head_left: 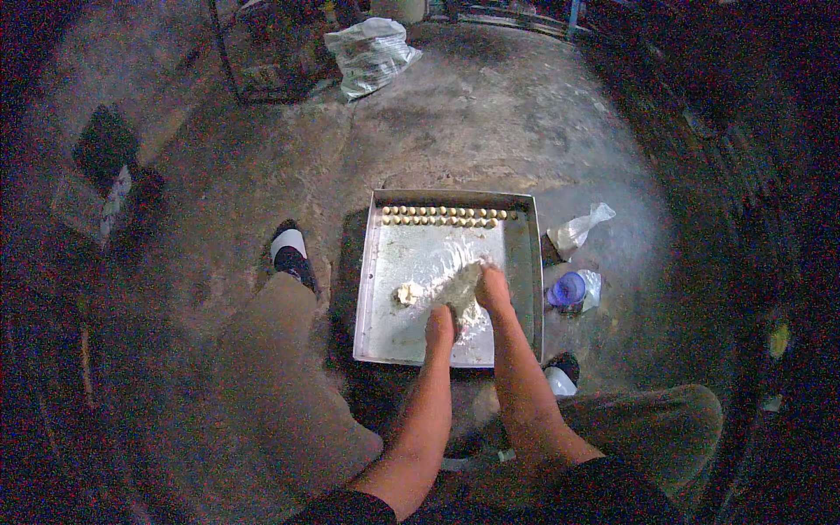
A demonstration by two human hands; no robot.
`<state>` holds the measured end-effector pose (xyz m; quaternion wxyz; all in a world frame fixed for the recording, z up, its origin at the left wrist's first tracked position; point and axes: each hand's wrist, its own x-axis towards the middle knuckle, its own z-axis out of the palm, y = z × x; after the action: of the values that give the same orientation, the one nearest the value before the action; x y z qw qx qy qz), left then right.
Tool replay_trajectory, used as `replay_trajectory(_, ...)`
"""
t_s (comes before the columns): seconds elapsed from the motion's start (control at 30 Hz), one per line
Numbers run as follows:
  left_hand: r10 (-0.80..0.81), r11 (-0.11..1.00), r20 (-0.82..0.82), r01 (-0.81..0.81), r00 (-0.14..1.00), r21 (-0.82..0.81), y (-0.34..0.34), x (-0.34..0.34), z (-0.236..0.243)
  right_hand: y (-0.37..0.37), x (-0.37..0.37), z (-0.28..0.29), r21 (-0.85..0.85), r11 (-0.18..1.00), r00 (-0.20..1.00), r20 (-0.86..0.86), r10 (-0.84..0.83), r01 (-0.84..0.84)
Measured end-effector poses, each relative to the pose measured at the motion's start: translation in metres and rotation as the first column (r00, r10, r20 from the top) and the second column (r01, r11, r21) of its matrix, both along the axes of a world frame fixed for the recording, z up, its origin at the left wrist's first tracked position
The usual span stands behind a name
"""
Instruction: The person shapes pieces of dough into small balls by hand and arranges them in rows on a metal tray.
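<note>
A square metal tray (394, 341) lies on the floor in front of me, dusted with white flour (459, 254) around its middle. Over that flour, my left hand (440, 325) and my right hand (492, 288) are both closed, the right one a little farther away. A dull greyish patch (459, 287) spans the gap between them; whether it is a thing held by both or a shadowed surface is unclear. Left of the hands sits a pale lump of dough (408, 293). Two rows of small round dough pieces (442, 216) line the far side of the tray.
Right of the tray are a white plastic bag (581, 232) and a blue cup (567, 289) with clear plastic beside it. A large white sack (371, 57) lies at the back. My feet in slippers (290, 248) flank the tray on the concrete floor (490, 114).
</note>
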<state>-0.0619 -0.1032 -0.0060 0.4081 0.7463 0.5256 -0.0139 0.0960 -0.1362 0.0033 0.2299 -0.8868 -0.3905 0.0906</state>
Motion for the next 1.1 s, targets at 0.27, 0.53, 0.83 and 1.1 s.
replay_trajectory(0.27,-0.029,0.974,0.440,-0.073,0.897,0.213,0.022,0.025,0.003,-0.020,-0.001,0.003,0.213,0.954,0.915,-0.386,-0.118,0.213)
replay_trajectory(0.53,0.121,0.928,0.355,-0.232,0.927,0.290,0.027,0.034,0.012,-0.017,-0.012,-0.012,0.265,0.931,0.953,-0.234,-0.190,0.250)
replay_trajectory(0.83,0.289,0.936,0.309,-0.336,0.906,0.107,0.019,0.029,-0.013,0.000,-0.014,-0.013,0.209,0.971,0.980,-0.185,-0.077,0.116)
replay_trajectory(1.1,0.238,0.948,0.471,-0.309,0.849,0.077,0.029,0.019,-0.055,-0.002,-0.017,-0.045,0.125,0.990,0.963,-0.270,-0.025,0.060)
